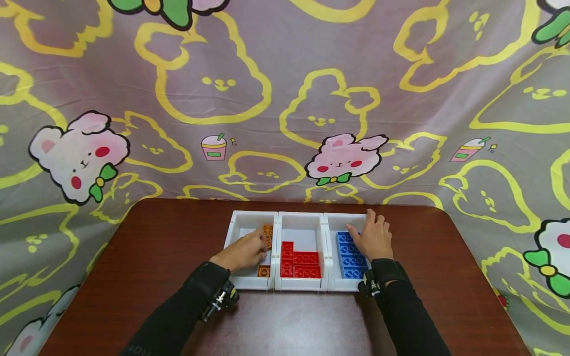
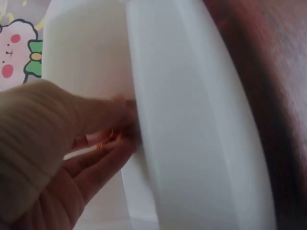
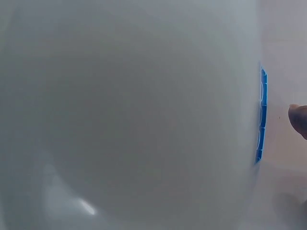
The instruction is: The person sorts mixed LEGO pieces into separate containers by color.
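My left hand point(image 1: 245, 251) reaches into the left white bin point(image 1: 251, 283), its thumb and fingers pinched together. A bit of an orange toy brick point(image 2: 101, 145) shows between those fingers in the left wrist view; the rest is hidden. Orange bricks point(image 1: 268, 231) line that bin's right wall, and a small square orange brick point(image 1: 264, 271) lies at its near right corner. My right hand point(image 1: 377, 240) is over the right wall of the right white bin point(image 1: 340, 285), fingers loosely extended, thumb beside the blue bricks point(image 1: 347, 252). I see nothing held in it.
Between them, the middle white bin point(image 1: 300, 285) holds several red bricks point(image 1: 306, 258). All three bins stand side by side on a dark brown table point(image 1: 156, 257). A patterned cloth point(image 1: 267, 133) hangs behind the table and along its sides.
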Demonstrator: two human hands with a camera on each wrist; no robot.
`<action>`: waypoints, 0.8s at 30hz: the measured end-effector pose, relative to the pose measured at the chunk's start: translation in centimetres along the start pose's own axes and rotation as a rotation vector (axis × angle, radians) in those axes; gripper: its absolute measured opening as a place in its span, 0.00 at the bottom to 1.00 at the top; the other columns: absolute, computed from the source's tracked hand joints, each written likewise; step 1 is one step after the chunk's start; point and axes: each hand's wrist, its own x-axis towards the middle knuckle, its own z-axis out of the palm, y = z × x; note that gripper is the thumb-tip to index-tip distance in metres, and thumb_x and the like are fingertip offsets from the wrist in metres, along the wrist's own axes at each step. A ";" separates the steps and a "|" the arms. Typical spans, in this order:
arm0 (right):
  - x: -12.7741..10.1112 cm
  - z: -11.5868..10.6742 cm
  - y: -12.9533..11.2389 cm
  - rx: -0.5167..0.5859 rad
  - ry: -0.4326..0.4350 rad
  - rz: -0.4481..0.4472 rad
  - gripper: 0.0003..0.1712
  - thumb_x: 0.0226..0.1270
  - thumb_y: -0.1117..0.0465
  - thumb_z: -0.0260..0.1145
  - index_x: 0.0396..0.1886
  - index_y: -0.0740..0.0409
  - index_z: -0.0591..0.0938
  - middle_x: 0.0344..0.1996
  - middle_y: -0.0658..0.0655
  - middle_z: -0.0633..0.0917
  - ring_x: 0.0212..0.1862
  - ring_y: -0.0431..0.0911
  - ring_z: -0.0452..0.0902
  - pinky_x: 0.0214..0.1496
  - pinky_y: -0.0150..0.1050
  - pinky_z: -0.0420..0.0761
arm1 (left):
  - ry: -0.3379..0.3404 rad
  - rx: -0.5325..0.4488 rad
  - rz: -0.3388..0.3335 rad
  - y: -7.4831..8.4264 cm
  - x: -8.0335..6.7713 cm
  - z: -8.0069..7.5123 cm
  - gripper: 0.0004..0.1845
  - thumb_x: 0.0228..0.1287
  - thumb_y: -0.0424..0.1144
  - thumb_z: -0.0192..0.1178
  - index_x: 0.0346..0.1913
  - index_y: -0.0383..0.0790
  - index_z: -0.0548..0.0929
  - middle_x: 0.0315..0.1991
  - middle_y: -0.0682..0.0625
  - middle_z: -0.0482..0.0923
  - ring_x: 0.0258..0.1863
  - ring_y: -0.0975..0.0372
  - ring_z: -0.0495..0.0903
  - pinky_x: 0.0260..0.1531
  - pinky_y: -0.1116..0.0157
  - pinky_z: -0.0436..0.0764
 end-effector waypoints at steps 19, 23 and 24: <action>0.0 0.1 0.0 -0.004 0.001 0.003 0.46 0.76 0.45 0.65 0.76 0.71 0.56 0.64 0.81 0.66 0.63 0.75 0.66 0.67 0.71 0.69 | -0.035 -0.092 -0.257 1.7 -0.4 -0.8 0.02 0.63 0.29 0.70 0.37 0.37 0.89 0.38 0.49 0.83 0.35 0.61 0.77 0.36 0.62 0.79; 0.0 -0.1 -0.1 -0.002 -0.004 0.014 0.46 0.76 0.45 0.64 0.76 0.71 0.56 0.65 0.81 0.65 0.64 0.75 0.66 0.67 0.71 0.68 | -0.234 -0.193 -0.350 2.1 -0.5 -0.6 0.11 0.64 0.39 0.74 0.44 0.37 0.89 0.38 0.51 0.85 0.37 0.62 0.76 0.44 0.60 0.79; -0.1 0.0 -0.2 0.002 -0.008 0.017 0.46 0.76 0.45 0.65 0.76 0.71 0.56 0.65 0.81 0.65 0.64 0.75 0.65 0.68 0.71 0.68 | -0.264 -0.212 -0.355 2.2 -0.6 -0.5 0.11 0.64 0.40 0.74 0.45 0.37 0.89 0.37 0.51 0.84 0.37 0.62 0.75 0.44 0.60 0.79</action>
